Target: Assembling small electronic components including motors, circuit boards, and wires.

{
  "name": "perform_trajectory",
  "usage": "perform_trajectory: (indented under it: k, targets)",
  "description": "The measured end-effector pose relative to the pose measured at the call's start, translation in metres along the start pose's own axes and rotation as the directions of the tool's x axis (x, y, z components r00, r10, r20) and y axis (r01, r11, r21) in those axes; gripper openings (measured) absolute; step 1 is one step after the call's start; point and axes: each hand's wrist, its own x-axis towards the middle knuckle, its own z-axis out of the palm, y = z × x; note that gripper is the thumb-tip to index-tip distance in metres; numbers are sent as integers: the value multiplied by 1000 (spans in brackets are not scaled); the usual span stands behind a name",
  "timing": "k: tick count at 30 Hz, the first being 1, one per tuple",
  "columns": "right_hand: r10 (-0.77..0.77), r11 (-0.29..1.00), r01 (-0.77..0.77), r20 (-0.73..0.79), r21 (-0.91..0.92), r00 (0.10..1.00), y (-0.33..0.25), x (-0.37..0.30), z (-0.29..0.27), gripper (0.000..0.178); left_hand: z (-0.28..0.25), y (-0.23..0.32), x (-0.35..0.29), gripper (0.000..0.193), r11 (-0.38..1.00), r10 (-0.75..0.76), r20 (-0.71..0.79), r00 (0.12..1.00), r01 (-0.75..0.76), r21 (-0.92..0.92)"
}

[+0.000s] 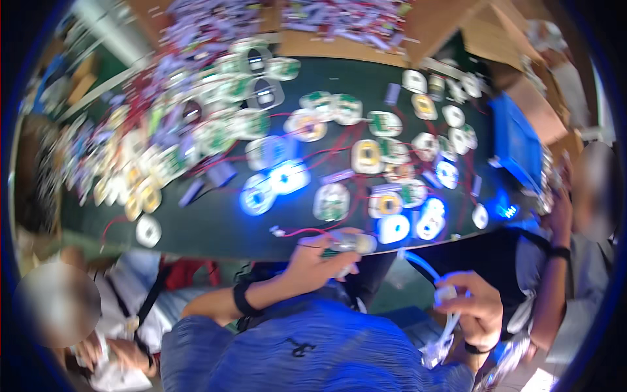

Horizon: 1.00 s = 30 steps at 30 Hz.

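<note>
My left hand (312, 264) is closed on a small round module (356, 243) with a pale housing and a bit of green board, just over the table's near edge. A red wire (304, 231) runs from it to a small white plug (279, 232) over the table. Lower and to the right, my right hand (473, 307) pinches a thin translucent cable (421, 262) tinted blue, with a white piece between the fingers. One end of the cable points up toward the table edge; the rest hangs below the hand, blurred.
On the dark green table (281, 238) lie several round white modules with red wires, some glowing blue (289, 176). A large pile of modules (130, 173) covers the left side. Cardboard boxes of purple cells (346, 23) stand behind; a blue bin (516, 140) stands right. Other people sit at both sides.
</note>
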Motion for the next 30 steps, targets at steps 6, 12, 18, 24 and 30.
perform_trajectory:
  k: [6,12,18,24,30]
  targets:
    - [-225,939,276,-238,207,945,27,-20,51,31,15,-4,-50,38,998,58,-39,998,-60,-35]
    - [-617,743,607,-64,282,784,31,-11,69,14,11,8,-72,33,983,89,-94,992,-73,166]
    - [-479,715,549,-268,433,836,15,-45,86,14,10,14,-67,27,974,181,-129,975,-159,161]
    - [-220,499,517,-476,695,852,36,-76,109,38,4,32,-53,33,993,116,-210,971,-111,35]
    - [-181,951,246,-306,189,935,32,-26,108,50,19,34,-52,41,988,118,143,983,-101,-121]
